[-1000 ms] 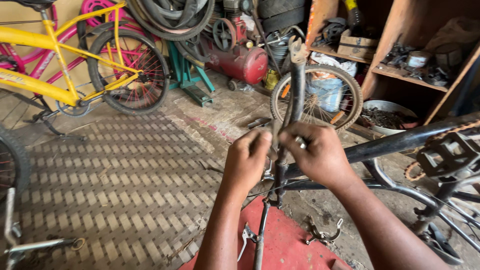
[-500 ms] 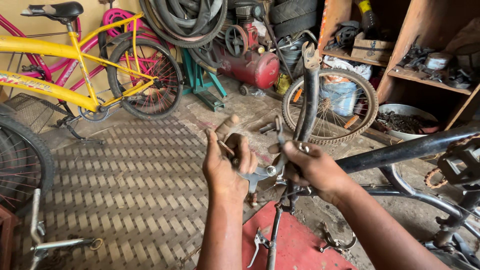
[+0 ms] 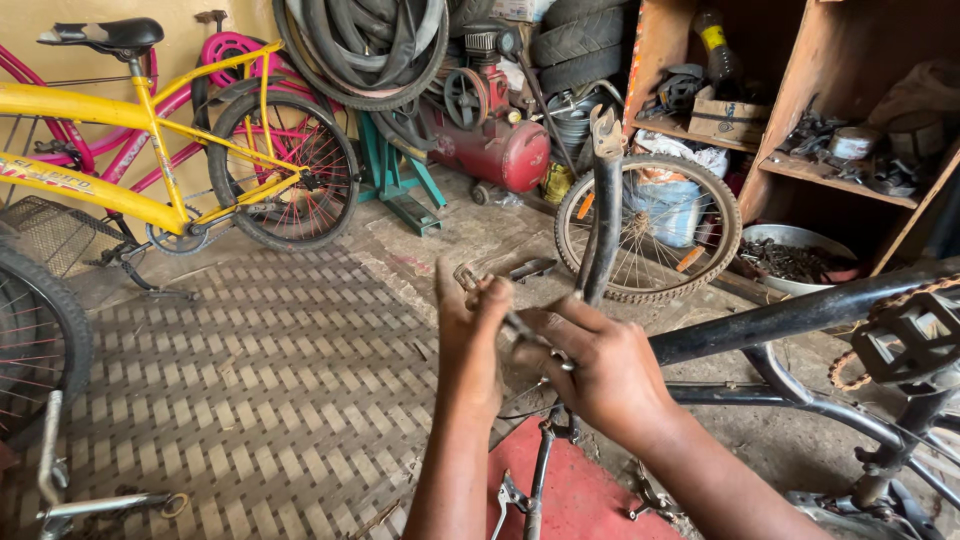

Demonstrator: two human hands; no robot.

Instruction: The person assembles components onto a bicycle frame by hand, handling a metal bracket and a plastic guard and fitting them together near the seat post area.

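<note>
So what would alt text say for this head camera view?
Two bare hands, left hand and right hand, grip a small metal tool against an upturned black bicycle frame. A yellow bicycle and red compressor stand behind.

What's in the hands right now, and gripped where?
Both hands share a slim metal tool: the left hand closes around its upper end, the right hand pinches its lower end. Its exact kind cannot be told.

Slim metal spanner [image 3: 500,305], tilted, gripped between both hands beside upturned black bicycle fork [image 3: 603,215].
</note>
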